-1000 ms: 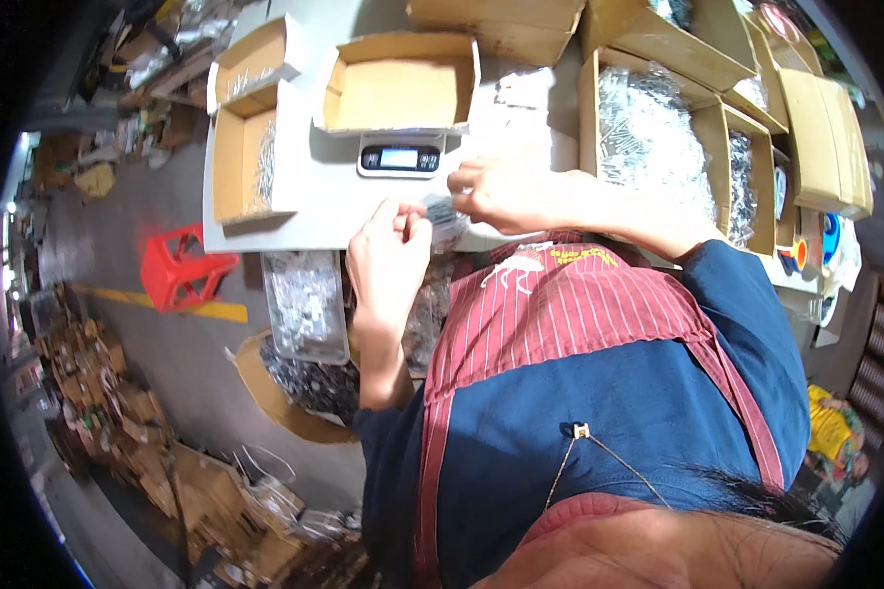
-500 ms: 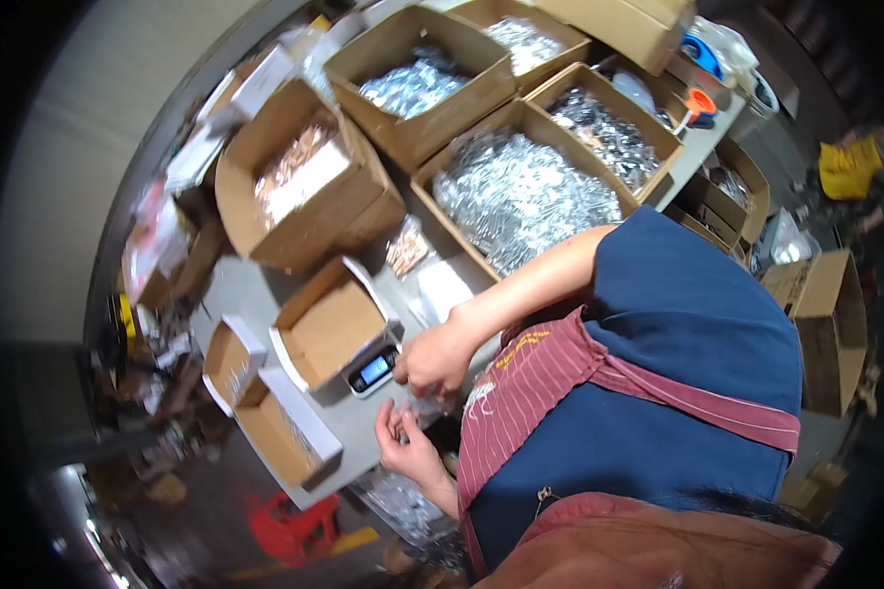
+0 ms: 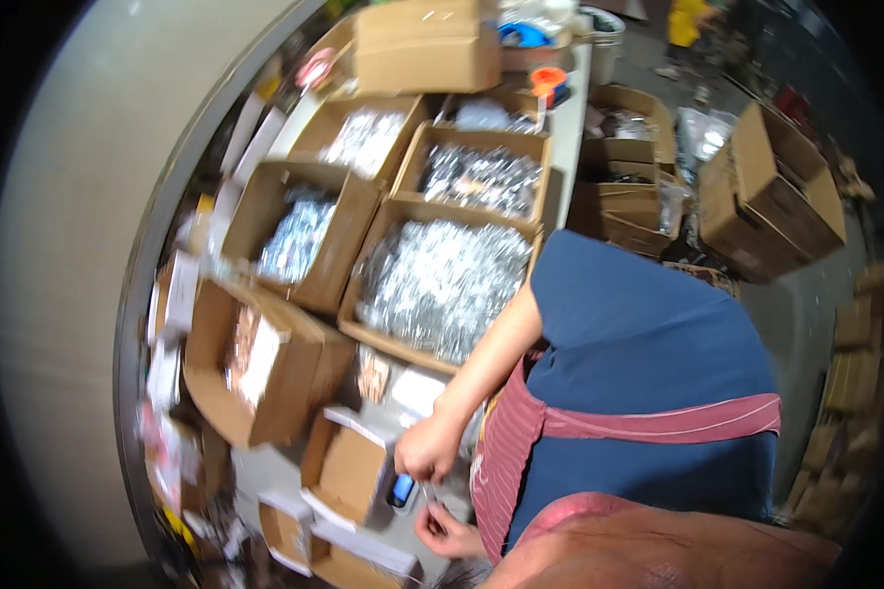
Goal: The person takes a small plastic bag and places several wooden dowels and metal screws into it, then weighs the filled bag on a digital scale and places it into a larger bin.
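Observation:
My right hand is closed in a fist above the bench, beside a small scale with a blue display. Just below it, my left hand has its fingers curled and pinched together. A thin, pale strip shows between the two hands, too blurred to name. Next to the scale sits a shallow white-edged cardboard tray. A clear bag of copper-coloured pieces and a white packet lie past the right hand.
Open cartons crowd the bench: a large one full of shiny clear packets, one with bluish packets, one with copper-coloured pieces. Smaller white-edged trays sit at the lower edge. An orange tape dispenser is farther off; more cartons stand on the floor.
The view has swung, so the bench and cartons appear lower and turned. My hands have come closer together, and the left fingers have closed from a looser curl.

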`<state>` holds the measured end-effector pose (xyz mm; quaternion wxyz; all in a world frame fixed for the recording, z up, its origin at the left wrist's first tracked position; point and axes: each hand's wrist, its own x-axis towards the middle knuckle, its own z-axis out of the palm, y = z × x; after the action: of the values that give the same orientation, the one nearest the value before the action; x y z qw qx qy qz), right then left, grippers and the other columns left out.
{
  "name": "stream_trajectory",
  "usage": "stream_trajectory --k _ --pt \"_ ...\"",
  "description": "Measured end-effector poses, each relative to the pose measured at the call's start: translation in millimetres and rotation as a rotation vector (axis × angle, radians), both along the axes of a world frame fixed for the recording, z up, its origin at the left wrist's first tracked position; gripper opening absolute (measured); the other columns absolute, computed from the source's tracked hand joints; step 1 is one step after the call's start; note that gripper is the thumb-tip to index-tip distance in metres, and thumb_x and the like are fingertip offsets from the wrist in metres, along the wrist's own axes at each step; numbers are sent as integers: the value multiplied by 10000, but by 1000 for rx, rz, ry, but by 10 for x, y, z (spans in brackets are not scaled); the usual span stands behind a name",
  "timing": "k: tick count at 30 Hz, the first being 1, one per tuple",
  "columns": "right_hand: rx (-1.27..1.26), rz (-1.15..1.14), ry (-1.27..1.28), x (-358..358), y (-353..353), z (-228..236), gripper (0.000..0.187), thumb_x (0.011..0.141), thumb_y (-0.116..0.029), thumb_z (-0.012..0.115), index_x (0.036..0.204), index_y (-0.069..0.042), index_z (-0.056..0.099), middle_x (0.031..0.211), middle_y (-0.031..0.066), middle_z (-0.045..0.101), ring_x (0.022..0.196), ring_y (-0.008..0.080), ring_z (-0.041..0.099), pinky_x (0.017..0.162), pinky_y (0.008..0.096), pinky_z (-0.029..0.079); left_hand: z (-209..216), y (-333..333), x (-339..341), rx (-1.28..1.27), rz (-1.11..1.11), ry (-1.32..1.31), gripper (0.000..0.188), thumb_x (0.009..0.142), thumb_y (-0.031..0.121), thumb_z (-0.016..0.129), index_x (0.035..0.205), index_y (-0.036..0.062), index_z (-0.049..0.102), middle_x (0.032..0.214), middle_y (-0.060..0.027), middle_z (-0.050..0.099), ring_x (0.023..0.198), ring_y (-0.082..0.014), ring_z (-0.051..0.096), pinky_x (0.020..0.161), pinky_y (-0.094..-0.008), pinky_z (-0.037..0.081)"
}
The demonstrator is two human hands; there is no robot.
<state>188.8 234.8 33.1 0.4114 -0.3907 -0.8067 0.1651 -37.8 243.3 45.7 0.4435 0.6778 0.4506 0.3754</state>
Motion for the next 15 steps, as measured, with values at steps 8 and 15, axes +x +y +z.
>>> stream_trajectory --k 8,15 --pt "-197 -523 -422 -319 206 -462 231 777 -187 723 854 -19 586 884 179 566 867 388 577 717 476 462 102 -190 579 333 -186 138 133 934 109 650 963 -20 632 876 -116 653 781 -225 615 713 -337 502" --pt "-13 -227 195 138 -550 354 197 916 -169 571 882 3 481 904 189 543 876 402 555 755 474 423 47 -178 802 519 -232 183 133 937 114 643 959 -17 633 875 -122 654 781 -245 617 719 -352 500"
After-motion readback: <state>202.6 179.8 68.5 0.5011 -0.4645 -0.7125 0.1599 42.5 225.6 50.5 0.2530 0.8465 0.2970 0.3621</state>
